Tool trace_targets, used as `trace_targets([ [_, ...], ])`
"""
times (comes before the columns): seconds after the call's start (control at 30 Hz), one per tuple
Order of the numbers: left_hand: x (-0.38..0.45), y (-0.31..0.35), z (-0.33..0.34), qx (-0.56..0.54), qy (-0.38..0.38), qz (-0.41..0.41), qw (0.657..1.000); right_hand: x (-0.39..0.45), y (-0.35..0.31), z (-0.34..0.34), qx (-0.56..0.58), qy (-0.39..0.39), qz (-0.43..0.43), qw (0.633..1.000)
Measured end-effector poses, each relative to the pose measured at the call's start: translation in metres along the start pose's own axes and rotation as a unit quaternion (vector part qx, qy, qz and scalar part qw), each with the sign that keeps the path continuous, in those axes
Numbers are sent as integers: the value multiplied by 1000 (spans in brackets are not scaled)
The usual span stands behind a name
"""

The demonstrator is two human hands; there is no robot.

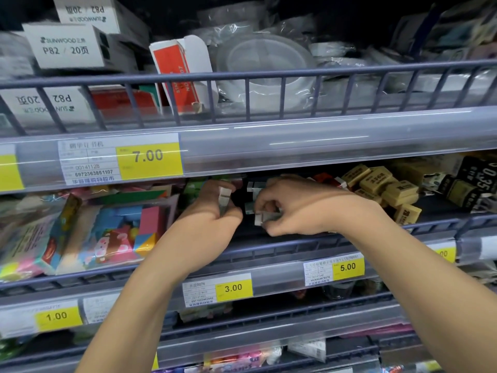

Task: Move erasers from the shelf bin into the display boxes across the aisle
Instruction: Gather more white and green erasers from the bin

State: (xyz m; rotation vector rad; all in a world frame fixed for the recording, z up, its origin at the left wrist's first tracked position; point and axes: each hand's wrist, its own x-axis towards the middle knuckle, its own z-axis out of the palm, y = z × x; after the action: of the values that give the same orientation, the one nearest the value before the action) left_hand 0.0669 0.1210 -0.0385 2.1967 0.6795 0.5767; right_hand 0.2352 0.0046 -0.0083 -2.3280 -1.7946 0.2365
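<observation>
Head view. Both hands reach over the shelf rail (269, 250) into a dark bin (239, 203) on the middle shelf.

Left hand (212, 211): fingers curled, gripping a short stack of grey-white erasers (224, 199) held upright between thumb and fingers.

Right hand (293, 208): fingers curled down, pinching another eraser (265, 218) at its lower edge, just above the bin floor. More pale erasers (254, 187) lie loose in the shadow between the two hands; count unclear.

To the right, same shelf: a heap of yellow erasers (384, 187), touching one another, not being handled. To the left: a clear box of coloured goods (107, 232). Price tags along the rail, one reading 3.00 (233, 288) below the left wrist.

Upper shelf: white cartons (72, 47) and a red-and-white box (180, 76) behind the wire guard.

Step in hand, as I judge it: gathering, the pick-up at the bin. Display boxes are not in sight, so nothing can be said of how full they are.

Next move likely calls for lifting both handfuls clear of the rail without snagging, keeping the left stack squeezed so it does not fan apart, then turning across the aisle.
</observation>
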Motion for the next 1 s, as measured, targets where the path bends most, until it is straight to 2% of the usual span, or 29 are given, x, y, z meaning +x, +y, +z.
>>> trace_targets([
  [0.07,-3,2,-2,29,-5,14,999,-5,-3,-2,141,57,17,988],
  [0.13,-7,6,-2,47,-5,31,998,-9,-8,-1,295,105,26,949],
  [0.2,-10,10,1,43,5,48,998,-10,-16,3,376,139,32,915],
  [0.33,-13,12,8,45,28,77,996,-10,-33,10,453,165,30,876],
  [0.43,-10,7,8,21,22,82,996,-11,-37,12,465,161,24,870],
  [0.57,-7,3,5,44,11,105,993,-13,-34,10,484,129,24,865],
  [0.63,-7,3,3,26,15,103,994,-11,-23,7,464,156,57,870],
  [0.67,-6,2,2,13,16,97,995,-10,-15,5,419,182,79,886],
  [0.73,-5,0,1,-8,14,80,997,-7,-3,1,236,183,105,948],
  [0.8,-4,-1,1,-24,18,69,997,-4,3,0,66,116,91,987],
  [0.87,-3,-1,2,-33,22,59,997,2,6,5,-24,64,70,995],
  [1.0,-2,-1,2,-30,18,30,999,10,6,12,-92,30,61,993],
])
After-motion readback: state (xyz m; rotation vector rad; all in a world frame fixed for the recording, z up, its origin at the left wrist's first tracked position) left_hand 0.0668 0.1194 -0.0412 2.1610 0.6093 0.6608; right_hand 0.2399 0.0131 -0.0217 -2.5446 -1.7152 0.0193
